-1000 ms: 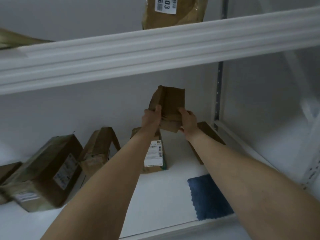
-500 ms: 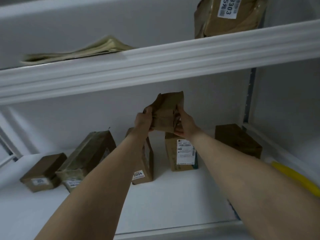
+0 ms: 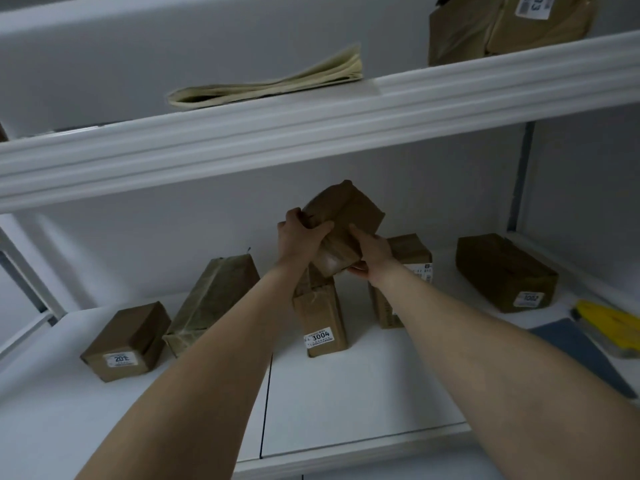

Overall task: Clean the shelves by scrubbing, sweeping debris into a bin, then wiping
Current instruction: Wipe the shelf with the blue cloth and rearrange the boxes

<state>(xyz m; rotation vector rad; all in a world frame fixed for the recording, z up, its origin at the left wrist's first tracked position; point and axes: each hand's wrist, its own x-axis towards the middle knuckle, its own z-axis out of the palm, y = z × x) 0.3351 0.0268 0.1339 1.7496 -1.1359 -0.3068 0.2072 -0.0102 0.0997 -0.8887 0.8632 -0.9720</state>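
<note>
Near, right edge: blue cloth [image 3: 575,351] flat on the lower shelf [image 3: 363,393], with a yellow tool [image 3: 614,322], probably the scrubber, just beyond it; neither touched by a hand.

Mid-shelf, left to right: parcel marked 201 [image 3: 128,341]; leaning olive parcel [image 3: 211,303] just beside it; upright parcel marked 3004 [image 3: 323,317]; labelled parcel [image 3: 412,254] partly hidden behind the right forearm; parcel marked 1002 [image 3: 502,271] apart at far right.

Above the 3004 parcel, clear of the board: held brown parcel [image 3: 346,216], gripped on its left side by the left hand [image 3: 299,237], fingers curled over the edge, and at its lower end by the right hand [image 3: 372,252], fingers wrapped beneath.

Against half a second ago: held parcel tipped from near upright to a slant, top corner leaning right; same two-handed hold, still off the board; more of the left shelf brought into view by a turn of the head.

Farther up: upper shelf [image 3: 311,133] bearing folded paper [image 3: 270,84] and a taped parcel [image 3: 502,26].

Judged stage: parcels being shifted to free the board; scrubbing, sweeping and wiping not yet begun, pending a resting place for the parcel.
</note>
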